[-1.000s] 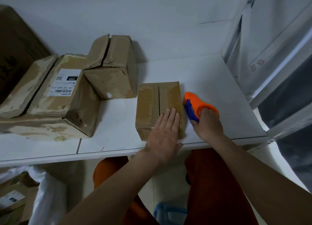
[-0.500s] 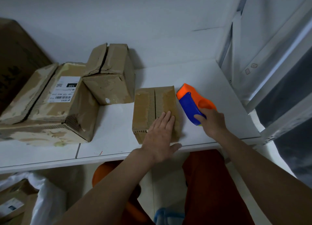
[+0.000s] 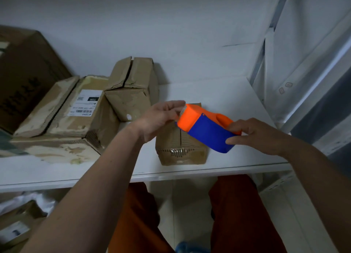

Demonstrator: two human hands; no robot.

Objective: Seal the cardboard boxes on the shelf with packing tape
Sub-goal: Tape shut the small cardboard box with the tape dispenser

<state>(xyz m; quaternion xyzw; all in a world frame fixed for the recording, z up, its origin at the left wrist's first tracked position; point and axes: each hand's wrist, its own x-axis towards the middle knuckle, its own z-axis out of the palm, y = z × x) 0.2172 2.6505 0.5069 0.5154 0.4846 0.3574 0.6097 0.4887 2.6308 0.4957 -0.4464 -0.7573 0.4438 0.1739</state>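
Note:
A small cardboard box sits near the front edge of the white shelf, a strip of clear tape showing on its front face. Above it my right hand grips the handle end of an orange and blue tape dispenser, lifted off the shelf. My left hand is raised at the dispenser's toothed orange end, thumb and fingers pinching at the tape end there. The tape itself is too faint to make out.
An open-topped box leans behind on a large labelled box. A dark big carton stands at far left. The shelf's right post rises at the right. More boxes lie below the shelf.
My left hand left the top of the small box and rose to the dispenser's front. My right hand lifted the dispenser from beside the box to above it.

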